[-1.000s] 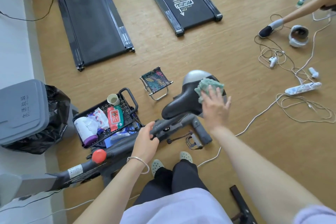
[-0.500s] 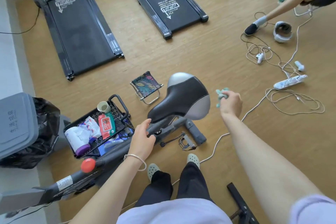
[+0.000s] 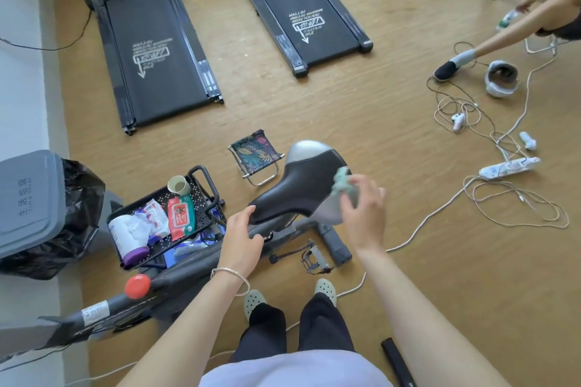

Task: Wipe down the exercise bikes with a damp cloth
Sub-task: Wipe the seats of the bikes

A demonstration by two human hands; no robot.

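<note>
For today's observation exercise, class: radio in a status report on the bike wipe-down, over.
Left hand grips bike frame under saddle nose. Right hand holds cloth at saddle's rear side. Nothing blocks the saddle; cart stands beside bike.

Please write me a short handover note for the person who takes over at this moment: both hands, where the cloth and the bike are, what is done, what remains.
Hands: the left hand grips the bike frame just under the nose of the saddle. The right hand holds the green cloth at the saddle's right rear edge.
Done: wiping of the saddle is under way; which parts are already clean cannot be seen.
Left: finish the saddle, then the bike frame, the red knob and the pedal.
</note>
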